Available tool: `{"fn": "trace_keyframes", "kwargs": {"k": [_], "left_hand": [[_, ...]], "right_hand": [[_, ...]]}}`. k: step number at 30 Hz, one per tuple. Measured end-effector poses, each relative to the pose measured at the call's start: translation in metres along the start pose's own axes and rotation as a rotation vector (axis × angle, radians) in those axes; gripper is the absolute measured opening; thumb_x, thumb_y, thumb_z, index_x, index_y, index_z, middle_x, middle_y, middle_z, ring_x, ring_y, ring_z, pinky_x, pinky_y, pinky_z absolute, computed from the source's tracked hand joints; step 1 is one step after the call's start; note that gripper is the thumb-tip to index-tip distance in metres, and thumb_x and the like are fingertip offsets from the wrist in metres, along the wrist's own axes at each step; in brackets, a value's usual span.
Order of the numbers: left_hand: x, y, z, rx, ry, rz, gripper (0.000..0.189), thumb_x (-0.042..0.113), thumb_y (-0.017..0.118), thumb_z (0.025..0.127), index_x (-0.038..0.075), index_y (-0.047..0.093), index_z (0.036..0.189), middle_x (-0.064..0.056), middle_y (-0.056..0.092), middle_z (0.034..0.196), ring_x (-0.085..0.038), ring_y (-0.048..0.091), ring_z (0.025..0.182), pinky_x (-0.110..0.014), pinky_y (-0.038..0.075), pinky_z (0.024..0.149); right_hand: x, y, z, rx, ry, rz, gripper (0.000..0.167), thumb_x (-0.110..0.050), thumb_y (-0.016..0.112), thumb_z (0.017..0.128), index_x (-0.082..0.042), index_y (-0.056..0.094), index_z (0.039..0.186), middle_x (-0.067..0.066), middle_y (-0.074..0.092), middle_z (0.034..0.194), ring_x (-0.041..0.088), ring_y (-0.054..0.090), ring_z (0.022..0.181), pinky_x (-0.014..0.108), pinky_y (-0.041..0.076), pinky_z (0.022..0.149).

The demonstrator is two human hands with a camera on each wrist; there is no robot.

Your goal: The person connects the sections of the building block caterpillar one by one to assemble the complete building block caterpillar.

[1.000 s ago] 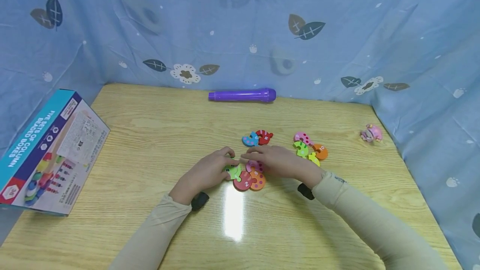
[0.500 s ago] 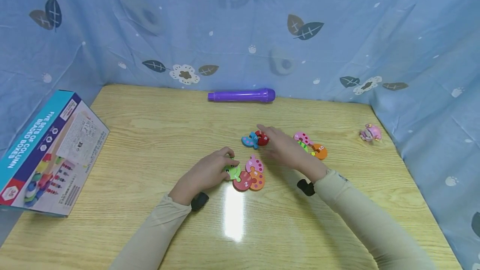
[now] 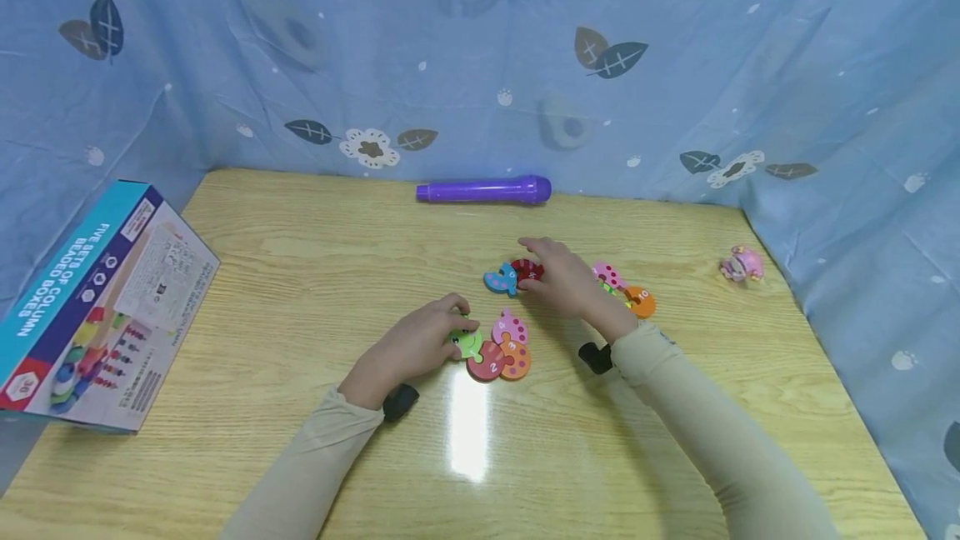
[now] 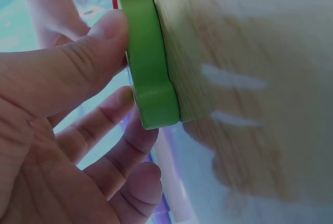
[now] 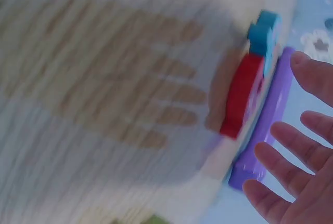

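My left hand (image 3: 414,347) holds the green smiling puzzle piece (image 3: 468,345) on the table, thumb on its face and fingers at its edge in the left wrist view. Joined to this piece is a curved row: a red piece (image 3: 486,363) marked 2, an orange piece (image 3: 516,362) marked 3 and a pink piece (image 3: 510,327) marked 4. Farther back, a blue puzzle piece (image 3: 500,280) lies against a striped red piece (image 3: 527,270). My right hand (image 3: 567,280) hovers beside that red piece, fingers spread and holding nothing in the right wrist view.
Right of my right hand lie more puzzle pieces, among them a pink one (image 3: 609,275) and an orange one (image 3: 641,302) marked 10. A purple toy microphone (image 3: 483,191) lies at the back. A cardboard box (image 3: 112,307) stands left, a small pink figurine (image 3: 742,265) right.
My right hand has left the pink 4 piece and moved back and right to the red piece beside the blue one. My left hand stays on the green piece.
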State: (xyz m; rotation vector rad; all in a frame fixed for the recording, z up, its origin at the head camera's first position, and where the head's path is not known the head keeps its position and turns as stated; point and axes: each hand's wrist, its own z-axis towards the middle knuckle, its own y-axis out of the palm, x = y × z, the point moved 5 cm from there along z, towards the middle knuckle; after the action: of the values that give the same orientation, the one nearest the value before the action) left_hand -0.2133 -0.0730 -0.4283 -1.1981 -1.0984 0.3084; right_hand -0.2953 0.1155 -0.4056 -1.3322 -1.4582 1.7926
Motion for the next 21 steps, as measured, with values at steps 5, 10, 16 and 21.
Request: {"fn": "trace_keyframes", "kwargs": {"k": [5, 10, 16, 21], "left_hand": [[0.002, 0.000, 0.002, 0.002, -0.001, -0.009, 0.043, 0.012, 0.072, 0.078, 0.009, 0.062, 0.120, -0.003, 0.049, 0.122, -0.017, 0.051, 0.107, -0.033, 0.042, 0.093], [0.000, 0.000, 0.002, 0.001, -0.017, -0.011, 0.043, 0.012, 0.072, 0.079, 0.010, 0.062, 0.121, -0.003, 0.049, 0.122, -0.017, 0.051, 0.106, -0.032, 0.042, 0.093], [0.000, -0.001, 0.000, -0.002, -0.038, -0.027, 0.042, 0.011, 0.072, 0.079, 0.010, 0.063, 0.120, -0.004, 0.049, 0.123, -0.018, 0.051, 0.106, -0.033, 0.042, 0.093], [0.003, 0.000, 0.002, -0.004, -0.031, -0.027, 0.042, 0.011, 0.072, 0.078, 0.010, 0.063, 0.120, -0.004, 0.049, 0.123, -0.019, 0.051, 0.107, -0.034, 0.042, 0.092]], "right_hand": [[0.024, -0.018, -0.016, 0.051, 0.049, 0.054, 0.061, -0.021, 0.063, 0.088, -0.005, 0.036, 0.140, 0.018, 0.043, 0.135, 0.034, 0.045, 0.117, 0.048, 0.037, 0.097], [0.056, -0.031, -0.038, 0.084, 0.103, 0.070, 0.058, -0.019, 0.061, 0.089, -0.001, 0.037, 0.138, 0.022, 0.042, 0.134, 0.036, 0.049, 0.109, 0.051, 0.038, 0.093], [0.090, -0.041, -0.069, 0.117, 0.177, 0.104, 0.056, -0.016, 0.060, 0.090, 0.002, 0.037, 0.137, 0.025, 0.040, 0.133, 0.041, 0.036, 0.123, 0.055, 0.032, 0.098], [0.098, -0.039, -0.087, 0.112, 0.114, 0.095, 0.049, -0.011, 0.065, 0.085, 0.003, 0.049, 0.129, 0.023, 0.048, 0.126, 0.040, 0.043, 0.117, 0.054, 0.036, 0.095]]}}
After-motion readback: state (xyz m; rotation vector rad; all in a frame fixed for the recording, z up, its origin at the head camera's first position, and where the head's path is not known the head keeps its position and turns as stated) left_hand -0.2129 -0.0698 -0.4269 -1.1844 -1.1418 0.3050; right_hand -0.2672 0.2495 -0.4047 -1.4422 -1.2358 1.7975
